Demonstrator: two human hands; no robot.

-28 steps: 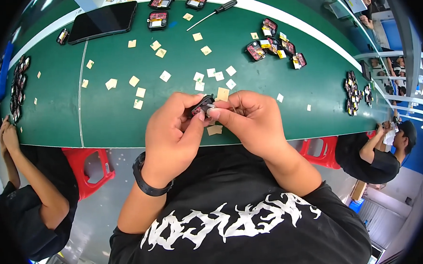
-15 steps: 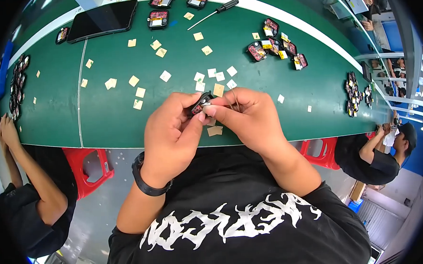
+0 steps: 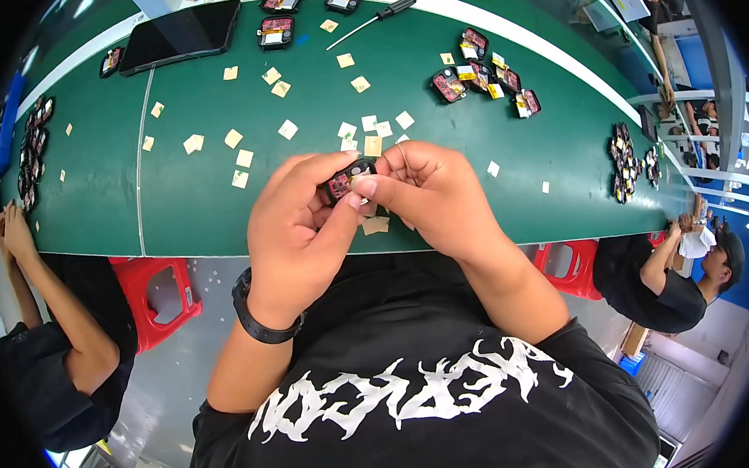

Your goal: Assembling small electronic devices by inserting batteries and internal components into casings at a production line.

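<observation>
My left hand (image 3: pixel 293 217) is closed around the edge of a small black device housing (image 3: pixel 340 185) with a red circuit board inside. My right hand (image 3: pixel 436 193) is closed too, its thumb pressed on the right part of the board. A pair of thin metal tweezers (image 3: pixel 402 154) is tucked in its curled fingers, mostly hidden. What lies under the right thumb is covered. Pale square stickers (image 3: pixel 376 224) lie on the green table just below the hands, and more squares (image 3: pixel 373 145) lie just beyond them.
Black housings with red boards (image 3: pixel 474 78) cluster at the right, with others (image 3: pixel 276 32) at the back. A screwdriver (image 3: pixel 372 22) and a dark tablet (image 3: pixel 180 38) lie at the far side. Co-workers sit left (image 3: pixel 67 352) and right (image 3: pixel 673 278) beside red stools (image 3: pixel 156 300).
The housing has tilted so more of its red board shows. My right thumb has moved onto the board, and both hands have shifted slightly left and away from me.
</observation>
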